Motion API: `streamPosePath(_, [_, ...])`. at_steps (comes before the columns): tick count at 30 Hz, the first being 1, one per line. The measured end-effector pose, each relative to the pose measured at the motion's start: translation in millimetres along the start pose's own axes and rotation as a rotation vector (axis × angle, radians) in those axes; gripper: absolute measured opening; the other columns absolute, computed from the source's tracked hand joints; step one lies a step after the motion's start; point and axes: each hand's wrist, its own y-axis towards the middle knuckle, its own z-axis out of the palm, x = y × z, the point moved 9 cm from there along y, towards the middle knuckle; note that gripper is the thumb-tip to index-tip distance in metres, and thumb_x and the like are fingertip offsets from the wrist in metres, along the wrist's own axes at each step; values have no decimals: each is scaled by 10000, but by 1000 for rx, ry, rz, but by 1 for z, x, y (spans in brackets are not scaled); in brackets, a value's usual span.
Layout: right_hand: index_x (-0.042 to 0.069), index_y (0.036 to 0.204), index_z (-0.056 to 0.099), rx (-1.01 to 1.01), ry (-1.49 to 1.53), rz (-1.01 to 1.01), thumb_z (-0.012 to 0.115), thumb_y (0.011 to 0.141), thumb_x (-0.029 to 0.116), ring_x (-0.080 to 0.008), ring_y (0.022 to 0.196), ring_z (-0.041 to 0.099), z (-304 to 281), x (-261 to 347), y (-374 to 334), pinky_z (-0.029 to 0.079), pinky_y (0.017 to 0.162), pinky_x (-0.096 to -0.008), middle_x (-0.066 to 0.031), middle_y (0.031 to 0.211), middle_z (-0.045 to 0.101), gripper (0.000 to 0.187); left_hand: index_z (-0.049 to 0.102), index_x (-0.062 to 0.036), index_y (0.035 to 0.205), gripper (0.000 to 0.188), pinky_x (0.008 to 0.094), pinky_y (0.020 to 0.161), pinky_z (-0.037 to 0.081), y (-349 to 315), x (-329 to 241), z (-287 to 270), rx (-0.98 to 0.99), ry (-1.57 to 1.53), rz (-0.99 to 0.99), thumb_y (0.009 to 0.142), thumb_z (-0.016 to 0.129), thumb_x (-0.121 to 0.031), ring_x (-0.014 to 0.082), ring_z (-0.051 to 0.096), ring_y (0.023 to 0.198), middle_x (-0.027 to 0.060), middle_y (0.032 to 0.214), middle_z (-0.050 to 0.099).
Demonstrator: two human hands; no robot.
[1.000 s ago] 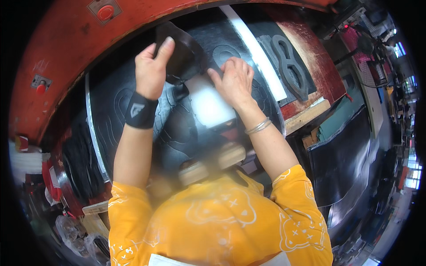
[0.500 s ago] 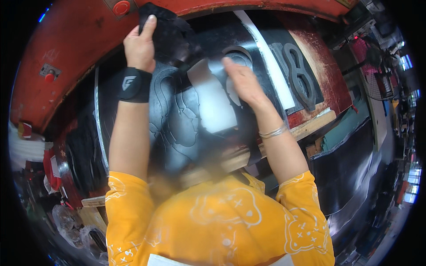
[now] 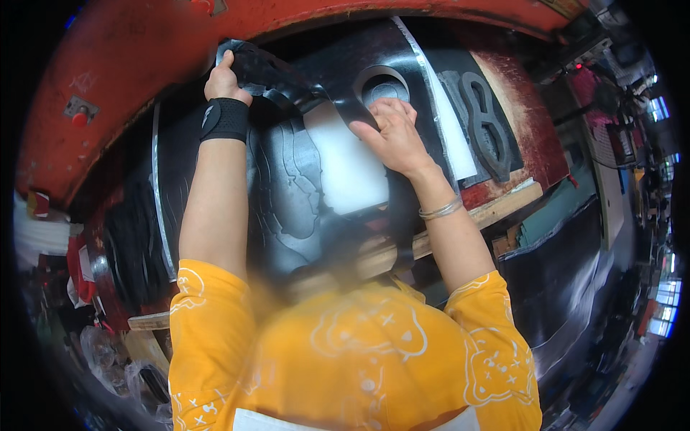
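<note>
My left hand (image 3: 227,82) is closed on the edge of a thin, shiny black sheet (image 3: 277,75) at the upper left, thumb on top. The raised part of that sheet runs right as a strip toward a rounded opening. My right hand (image 3: 395,136) lies at the opening, its bent fingers over a grey curved piece (image 3: 381,87) inside it. Its thumb stretches apart to the left, by the strip; the fingertips are partly hidden. Curved cut outlines mark the black sheet material (image 3: 287,179) below my left hand. A white panel (image 3: 348,161) shows between the hands.
A red machine body (image 3: 144,72) with a red push button (image 3: 80,119) arches over the far side. To the right lie a white strip (image 3: 449,129) and a dark figure-eight-shaped frame (image 3: 489,126). A wooden bar (image 3: 496,208) edges the near side.
My left hand has come down slightly, still with the black sheet. My right hand, stretched out and blurred before, now rests with bent fingers at the opening, which shows more fully.
</note>
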Motion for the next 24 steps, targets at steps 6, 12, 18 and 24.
streamPosePath(6, [-28,908,609,106,107,2,643,831,330,-296,1093,479,7,-13,-9,250,1033,-410,-163,1010,588,368,600,23,1120,275,378,866,516,-13,-4,8,31,40,63,906,616,-150,269,649,957,145,1094,656])
streamPosePath(12, [-48,893,613,158,225,48,583,891,343,-276,969,545,-2,-9,7,389,906,-380,-160,941,614,392,654,1,1047,441,387,931,484,-186,-37,81,1165,425,271,841,688,-387,265,635,1019,148,1023,678])
streamPosePath(18, [-59,956,592,346,480,549,585,912,266,-118,769,526,33,-42,44,446,716,-277,-62,851,583,328,463,-18,1367,555,347,1047,379,-161,-1,61,768,855,230,872,649,-186,229,485,1258,161,1346,519])
streamPosePath(24, [20,1021,526,242,1098,578,584,848,54,-112,836,589,52,-44,43,485,719,-231,-52,913,593,186,536,-37,1293,747,365,1051,367,-144,54,82,580,1688,518,667,804,-343,326,430,1255,171,1333,494])
